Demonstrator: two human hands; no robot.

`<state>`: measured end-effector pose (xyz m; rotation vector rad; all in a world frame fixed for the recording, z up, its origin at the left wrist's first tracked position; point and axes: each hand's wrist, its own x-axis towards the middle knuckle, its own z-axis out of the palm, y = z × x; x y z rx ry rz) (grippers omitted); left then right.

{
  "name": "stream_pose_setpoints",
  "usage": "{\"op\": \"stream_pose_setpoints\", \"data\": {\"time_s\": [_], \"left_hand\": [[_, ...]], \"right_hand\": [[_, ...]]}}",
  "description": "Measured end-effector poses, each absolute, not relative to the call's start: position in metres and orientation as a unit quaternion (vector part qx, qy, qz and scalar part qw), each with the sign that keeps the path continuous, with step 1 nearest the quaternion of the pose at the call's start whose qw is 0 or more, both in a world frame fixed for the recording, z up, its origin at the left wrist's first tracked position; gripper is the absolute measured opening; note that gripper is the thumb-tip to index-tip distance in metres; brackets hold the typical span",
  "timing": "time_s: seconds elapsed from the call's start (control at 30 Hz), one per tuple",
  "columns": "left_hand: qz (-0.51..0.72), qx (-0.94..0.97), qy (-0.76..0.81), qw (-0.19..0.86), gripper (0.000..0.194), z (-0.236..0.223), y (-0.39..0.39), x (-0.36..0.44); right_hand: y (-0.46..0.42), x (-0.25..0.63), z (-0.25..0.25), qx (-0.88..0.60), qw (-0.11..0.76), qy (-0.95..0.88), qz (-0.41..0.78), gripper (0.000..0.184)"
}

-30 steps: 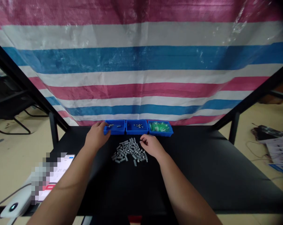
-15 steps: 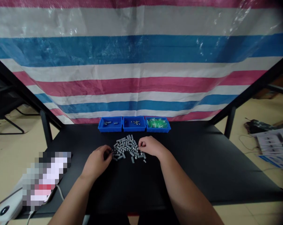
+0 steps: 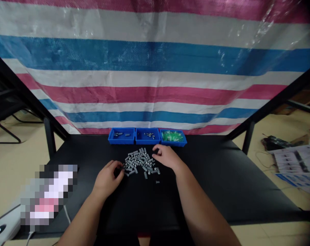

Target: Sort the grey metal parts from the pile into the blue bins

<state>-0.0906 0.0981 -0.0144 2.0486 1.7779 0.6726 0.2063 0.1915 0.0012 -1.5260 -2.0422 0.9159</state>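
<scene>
A loose pile of small grey metal cylinders (image 3: 138, 160) lies on the black table (image 3: 208, 191), with small shiny pieces among them. At the pile's left edge is my left hand (image 3: 110, 177), its fingers curved and the thumb apart from them; its fingertips touch or nearly touch the outermost pieces. My right hand (image 3: 167, 157) hovers at the upper right of the pile, thumb and forefinger apart with nothing visible between them. One small screw-like piece (image 3: 158, 182) lies by itself in front of the pile.
Behind the pile stand three blue bins in a row: the left bin (image 3: 121, 141) with a few grey cylinders, the middle bin (image 3: 147, 140) with small screws, the right bin (image 3: 173, 143) with green plastic pieces. A striped sheet (image 3: 155, 78) hangs behind. A blurred-out object (image 3: 51, 194) lies at left.
My right hand has lifted away from the pile's right edge and its fingers have spread. The small screw-like piece lies farther from the pile, nearer to me. My left hand has barely moved.
</scene>
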Motion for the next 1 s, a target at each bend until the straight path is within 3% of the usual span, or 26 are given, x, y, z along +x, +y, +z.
{"op": "stream_pose_setpoints", "data": {"time_s": [0.1,0.17,0.43,0.67,0.73,0.8,0.87,0.93,1.0], "left_hand": [[0.239,0.721,0.627,0.174,0.019,-0.015,0.099,-0.091],[0.237,0.72,0.629,0.176,0.018,-0.015,0.099,-0.09],[0.302,0.736,0.598,0.1,0.014,-0.014,0.093,-0.076],[0.295,0.747,0.584,0.12,0.01,-0.019,0.099,-0.083],[0.295,0.75,0.579,0.124,0.01,-0.02,0.1,-0.086],[0.298,0.752,0.574,0.129,0.009,-0.02,0.099,-0.088],[0.301,0.752,0.571,0.133,0.009,-0.02,0.098,-0.088],[0.306,0.75,0.57,0.135,0.008,-0.02,0.098,-0.089],[0.31,0.749,0.568,0.139,0.007,-0.021,0.097,-0.09]], "right_hand": [[0.183,0.22,-0.001,-0.568,0.069,-0.709,0.413,0.037],[0.18,0.222,-0.002,-0.567,0.033,-0.687,0.453,0.046],[0.176,0.217,0.005,-0.539,0.026,-0.718,0.44,0.016],[0.193,0.202,0.03,-0.492,-0.017,-0.764,0.416,0.014],[0.205,0.181,0.041,-0.448,0.019,-0.788,0.422,0.013],[0.215,0.159,0.05,-0.429,0.176,-0.803,0.374,0.012],[0.222,0.143,0.055,-0.443,0.301,-0.772,0.343,0.027],[0.222,0.139,0.055,-0.463,0.326,-0.758,0.324,0.042],[0.215,0.148,0.052,-0.477,0.281,-0.772,0.312,0.042]]}}
